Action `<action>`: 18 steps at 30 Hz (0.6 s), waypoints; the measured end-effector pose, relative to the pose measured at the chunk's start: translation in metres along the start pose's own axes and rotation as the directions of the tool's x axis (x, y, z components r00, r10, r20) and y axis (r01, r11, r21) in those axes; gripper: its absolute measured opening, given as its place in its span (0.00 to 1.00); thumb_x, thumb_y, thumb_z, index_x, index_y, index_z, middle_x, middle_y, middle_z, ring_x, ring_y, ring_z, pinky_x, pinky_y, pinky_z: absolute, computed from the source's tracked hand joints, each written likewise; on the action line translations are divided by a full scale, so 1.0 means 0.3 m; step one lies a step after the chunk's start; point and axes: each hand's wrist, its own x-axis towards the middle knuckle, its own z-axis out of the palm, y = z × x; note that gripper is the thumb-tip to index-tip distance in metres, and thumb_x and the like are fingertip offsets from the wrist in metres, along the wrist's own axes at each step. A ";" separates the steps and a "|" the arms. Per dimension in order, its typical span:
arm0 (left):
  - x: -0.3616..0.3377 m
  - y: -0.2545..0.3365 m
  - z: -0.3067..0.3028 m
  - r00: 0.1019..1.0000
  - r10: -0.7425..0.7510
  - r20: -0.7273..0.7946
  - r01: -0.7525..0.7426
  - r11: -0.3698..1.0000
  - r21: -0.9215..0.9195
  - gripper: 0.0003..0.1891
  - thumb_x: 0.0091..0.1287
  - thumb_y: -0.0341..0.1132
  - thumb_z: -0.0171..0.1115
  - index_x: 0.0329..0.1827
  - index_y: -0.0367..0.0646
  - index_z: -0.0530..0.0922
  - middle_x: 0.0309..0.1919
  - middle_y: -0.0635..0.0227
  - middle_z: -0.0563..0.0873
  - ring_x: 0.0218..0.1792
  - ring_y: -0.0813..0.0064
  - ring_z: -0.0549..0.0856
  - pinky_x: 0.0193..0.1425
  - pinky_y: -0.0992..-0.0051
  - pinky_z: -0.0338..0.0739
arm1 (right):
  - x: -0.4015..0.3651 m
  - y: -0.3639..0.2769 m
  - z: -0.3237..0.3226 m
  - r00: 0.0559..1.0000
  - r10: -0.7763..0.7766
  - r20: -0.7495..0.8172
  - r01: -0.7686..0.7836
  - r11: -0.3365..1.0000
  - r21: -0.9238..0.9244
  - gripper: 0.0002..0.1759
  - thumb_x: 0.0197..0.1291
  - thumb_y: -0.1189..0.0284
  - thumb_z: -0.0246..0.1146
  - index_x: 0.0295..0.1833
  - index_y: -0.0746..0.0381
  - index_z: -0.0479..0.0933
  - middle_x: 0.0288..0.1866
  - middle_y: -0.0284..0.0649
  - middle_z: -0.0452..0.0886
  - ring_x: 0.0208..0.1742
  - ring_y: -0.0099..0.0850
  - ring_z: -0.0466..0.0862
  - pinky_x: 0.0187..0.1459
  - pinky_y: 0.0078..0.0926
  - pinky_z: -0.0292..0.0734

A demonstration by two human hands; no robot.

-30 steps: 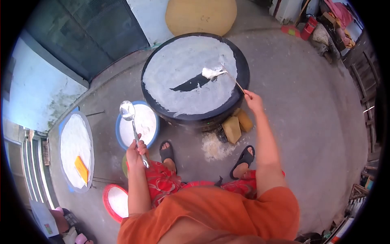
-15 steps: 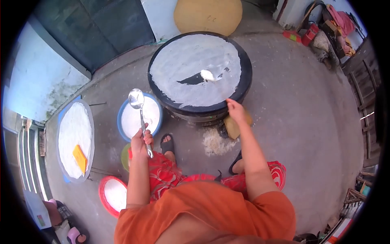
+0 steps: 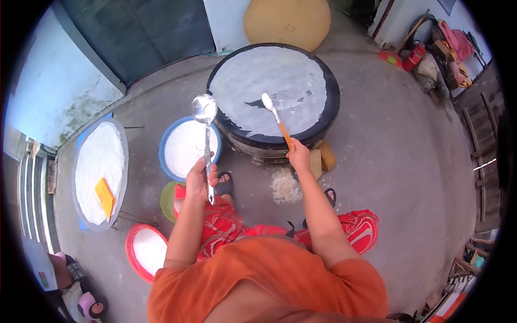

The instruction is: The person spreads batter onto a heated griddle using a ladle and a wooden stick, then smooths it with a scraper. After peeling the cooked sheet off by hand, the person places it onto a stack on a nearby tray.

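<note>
My left hand is closed around the handle of a large metal spoon, its wet, shiny bowl raised beside the rim of the blue basin. White paste fills that blue basin. In my right hand is an orange-handled spreader, whose head is coated in white batter. That head rests over a thin white batter layer covering most of a round black griddle. Near the head, a few dark patches of griddle show through the layer.
To the left stands a round tray of white material with a yellow scraper on it. A red basin sits by my left leg, near a green bowl. Pale crumbs lie below the griddle, and a tan disc leans behind it.
My right hand has shifted left and slightly down, and the spreader's orange handle now shows. The dark gap in the batter is smaller. My left hand has moved right with the spoon.
</note>
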 end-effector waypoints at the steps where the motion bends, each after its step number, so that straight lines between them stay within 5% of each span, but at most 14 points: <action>1: -0.008 0.001 0.014 1.000 0.004 0.009 -0.005 0.997 0.073 0.17 0.69 0.38 0.43 0.56 0.39 0.66 0.22 0.68 0.71 0.16 0.82 0.65 0.16 0.83 0.60 | 0.017 -0.007 0.015 0.999 -0.048 -0.017 0.047 0.998 -0.049 0.13 0.58 0.72 0.53 0.49 0.58 0.75 0.31 0.51 0.79 0.35 0.44 0.80 0.34 0.33 0.74; 3: -0.028 0.003 0.026 1.000 0.028 0.000 -0.028 0.993 0.116 0.17 0.69 0.38 0.43 0.56 0.40 0.66 0.21 0.67 0.72 0.15 0.82 0.66 0.15 0.83 0.61 | 0.026 -0.009 -0.039 0.998 -0.031 0.051 0.031 0.999 -0.005 0.13 0.58 0.72 0.53 0.48 0.58 0.75 0.32 0.51 0.79 0.35 0.48 0.79 0.34 0.34 0.74; 4: -0.036 0.005 0.029 0.999 0.032 0.006 -0.033 0.988 0.152 0.16 0.69 0.38 0.43 0.54 0.40 0.66 0.20 0.65 0.72 0.14 0.80 0.67 0.14 0.82 0.62 | 0.024 0.023 -0.055 0.986 -0.169 -0.015 0.167 0.984 -0.068 0.14 0.64 0.71 0.49 0.52 0.60 0.74 0.20 0.39 0.77 0.19 0.23 0.77 0.26 0.23 0.72; 5: -0.042 0.004 0.032 0.999 0.035 0.013 -0.037 0.982 0.185 0.14 0.69 0.37 0.42 0.53 0.40 0.67 0.19 0.64 0.73 0.13 0.77 0.68 0.13 0.80 0.63 | 0.017 0.049 -0.053 0.985 -0.174 -0.011 0.173 0.982 -0.073 0.14 0.64 0.71 0.49 0.52 0.60 0.74 0.20 0.39 0.77 0.19 0.23 0.77 0.26 0.23 0.72; 7: -0.038 -0.004 0.036 0.999 0.045 0.017 -0.048 0.976 0.214 0.14 0.69 0.37 0.42 0.52 0.41 0.66 0.18 0.65 0.73 0.12 0.77 0.68 0.13 0.80 0.63 | -0.029 0.017 -0.075 0.987 0.153 -0.058 -0.152 0.988 0.019 0.14 0.65 0.71 0.48 0.52 0.60 0.73 0.19 0.39 0.76 0.19 0.23 0.77 0.26 0.23 0.72; 8: -0.029 -0.007 0.040 0.999 0.037 0.034 -0.044 0.966 0.256 0.14 0.69 0.38 0.41 0.52 0.41 0.66 0.18 0.64 0.73 0.12 0.77 0.68 0.13 0.80 0.63 | -0.032 0.059 -0.006 0.990 0.128 -0.059 -0.119 0.985 0.128 0.15 0.65 0.71 0.46 0.53 0.60 0.73 0.18 0.40 0.76 0.19 0.24 0.78 0.26 0.25 0.72; 9: -0.021 -0.007 0.048 0.998 0.028 0.050 -0.041 0.953 0.300 0.14 0.69 0.38 0.41 0.52 0.41 0.65 0.18 0.64 0.73 0.12 0.77 0.68 0.13 0.80 0.63 | -0.025 0.110 0.075 0.994 -0.043 -0.102 0.036 0.997 -0.069 0.14 0.65 0.71 0.46 0.51 0.61 0.73 0.19 0.40 0.77 0.19 0.25 0.78 0.26 0.25 0.72; 11: 0.004 -0.023 0.067 1.000 0.007 0.029 -0.016 0.945 0.328 0.13 0.70 0.37 0.41 0.52 0.41 0.64 0.20 0.65 0.73 0.13 0.78 0.68 0.12 0.79 0.63 | -0.052 -0.012 0.114 0.994 -0.103 -0.032 0.097 0.984 -0.152 0.14 0.64 0.72 0.47 0.51 0.61 0.74 0.20 0.41 0.78 0.19 0.25 0.79 0.26 0.24 0.72; 14: 0.073 -0.063 0.074 0.998 0.036 -0.049 -0.012 0.904 0.428 0.14 0.69 0.36 0.42 0.52 0.40 0.66 0.20 0.68 0.73 0.13 0.79 0.69 0.14 0.79 0.65 | -0.033 -0.120 0.086 0.991 0.066 0.120 -0.072 0.996 0.044 0.13 0.63 0.73 0.48 0.50 0.61 0.74 0.21 0.40 0.79 0.19 0.26 0.79 0.26 0.24 0.73; 18: 0.118 -0.067 0.161 0.996 0.064 -0.069 -0.009 0.793 0.609 0.09 0.67 0.35 0.42 0.43 0.42 0.69 0.19 0.67 0.72 0.13 0.78 0.68 0.12 0.77 0.64 | -0.055 -0.053 0.056 0.998 0.053 -0.017 -0.052 0.997 0.050 0.14 0.64 0.72 0.48 0.52 0.61 0.73 0.21 0.40 0.79 0.19 0.24 0.79 0.26 0.23 0.73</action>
